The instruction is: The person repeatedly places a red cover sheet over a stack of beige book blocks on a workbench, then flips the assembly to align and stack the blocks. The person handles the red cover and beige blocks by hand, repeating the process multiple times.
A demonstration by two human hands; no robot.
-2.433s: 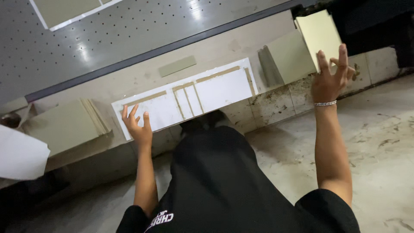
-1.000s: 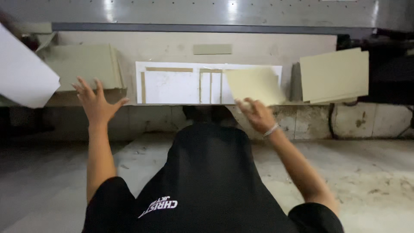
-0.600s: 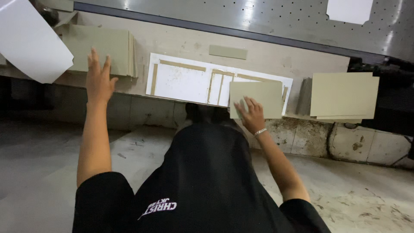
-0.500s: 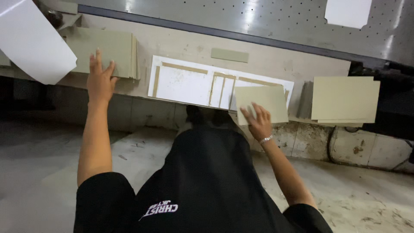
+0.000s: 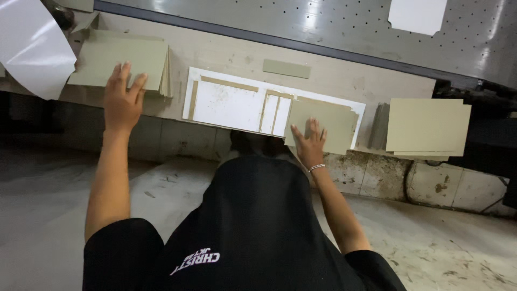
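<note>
Right hand [image 5: 309, 146] lies flat, fingers spread, on a small stack of olive-grey boards [image 5: 322, 123] over the white template [image 5: 226, 105] at the table's near edge. Left hand [image 5: 121, 99] presses flat on the left board stack [image 5: 121, 64]. Risk: overhanging boards could slide off the edge.

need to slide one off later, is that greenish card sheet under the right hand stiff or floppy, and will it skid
Probably stiff: the card sheet lies flat with straight edges under the right hand, showing no sag. Likely light, being thin. It may skid easily, since it rests loose on the smooth white template.
</note>
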